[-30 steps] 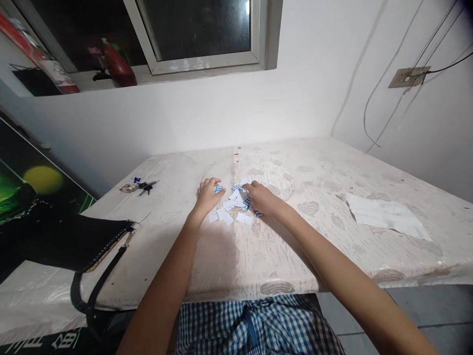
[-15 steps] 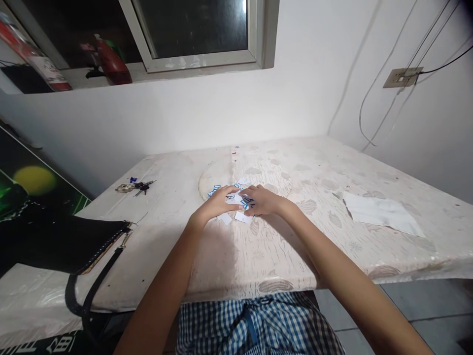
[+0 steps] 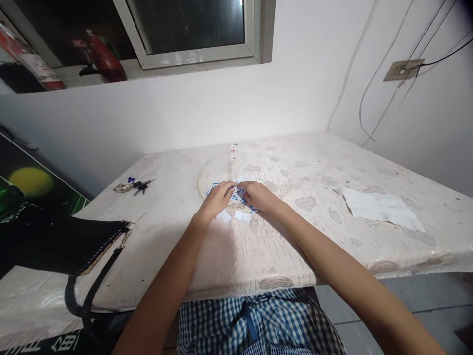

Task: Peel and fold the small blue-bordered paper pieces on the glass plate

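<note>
Several paper pieces (image 3: 237,195) lie mid-frame on the bench (image 3: 221,261), our left hand (image 3: 218,198) and right hand (image 3: 259,195) curved around them, seemingly to bunch them; whether either grip clamps any, we cannot tell.

Single head-worn view, faces forward, down, over near table (image 3: 258,251) toward wall (image 3: 207,108).

From here I see the left hand (image 3: 217,199) and the right hand (image 3: 260,195) curled toward each other, fingertips nearly meeting over small blue-marked paper cards (image 3: 237,196); I can't make out whether either grips one. Two white cards (image 3: 242,216) lie just nearer my camera on the patterned tablecloth (image 3: 295,241). Keys (image 3: 142,186) and a black bag (image 3: 81,239) sit off left, a white cloth (image 3: 382,209) well apart on the right.
</note>
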{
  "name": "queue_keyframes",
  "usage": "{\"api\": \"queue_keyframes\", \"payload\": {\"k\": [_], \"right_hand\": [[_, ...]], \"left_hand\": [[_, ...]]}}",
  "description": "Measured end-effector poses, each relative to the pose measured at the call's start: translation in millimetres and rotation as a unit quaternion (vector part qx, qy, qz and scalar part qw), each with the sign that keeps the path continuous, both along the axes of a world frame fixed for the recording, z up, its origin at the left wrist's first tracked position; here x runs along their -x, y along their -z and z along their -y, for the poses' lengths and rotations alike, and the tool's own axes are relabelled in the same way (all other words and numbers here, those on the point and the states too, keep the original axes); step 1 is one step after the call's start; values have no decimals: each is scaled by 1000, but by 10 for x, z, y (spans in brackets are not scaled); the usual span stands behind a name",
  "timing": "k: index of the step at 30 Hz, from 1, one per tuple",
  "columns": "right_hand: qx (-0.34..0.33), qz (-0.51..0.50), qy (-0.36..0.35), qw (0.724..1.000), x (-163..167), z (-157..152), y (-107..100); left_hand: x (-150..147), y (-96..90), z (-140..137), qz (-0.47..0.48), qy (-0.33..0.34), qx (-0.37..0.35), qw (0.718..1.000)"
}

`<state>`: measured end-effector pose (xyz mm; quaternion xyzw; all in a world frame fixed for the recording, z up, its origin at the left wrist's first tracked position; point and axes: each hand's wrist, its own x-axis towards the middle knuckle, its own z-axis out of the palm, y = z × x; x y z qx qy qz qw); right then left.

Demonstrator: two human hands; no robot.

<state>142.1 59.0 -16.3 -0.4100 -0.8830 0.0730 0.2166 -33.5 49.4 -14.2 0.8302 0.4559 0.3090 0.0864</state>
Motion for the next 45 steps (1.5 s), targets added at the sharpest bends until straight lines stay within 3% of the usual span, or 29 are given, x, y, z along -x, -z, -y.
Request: {"api": "queue_keyframes", "payload": {"k": [8,14,17,20,24,28,33,39,45], "right_hand": [[-35,-200,78,976,-53,-83,-8],[68,-319,68,943,-60,-114,-60],[76,-252,80,961,-90,-74,-96],[98,-93,84,987,-123,-8,-102],[152,51,35,987,-135,25,-58],[81,55,0,995,-101,10,-55],[1,79,29,996,-30,42,-63],[8,2,70,998,-79,-82,4],[6,-59,108,992,-147,-160,3]], "left_hand": [[46,40,-124,120,-82,-77,986],[58,-7,-102,168,-84,-79,979],[62,-51,-39,132,-74,-57,987],[77,-63,28,67,-59,11,996],[102,-31,55,-46,-44,108,992],[89,-22,31,-39,-31,102,994],[20,-27,41,-29,-20,79,996],[-12,-26,24,-12,-33,19,999],[57,-52,-46,66,-114,-66,989]]}}
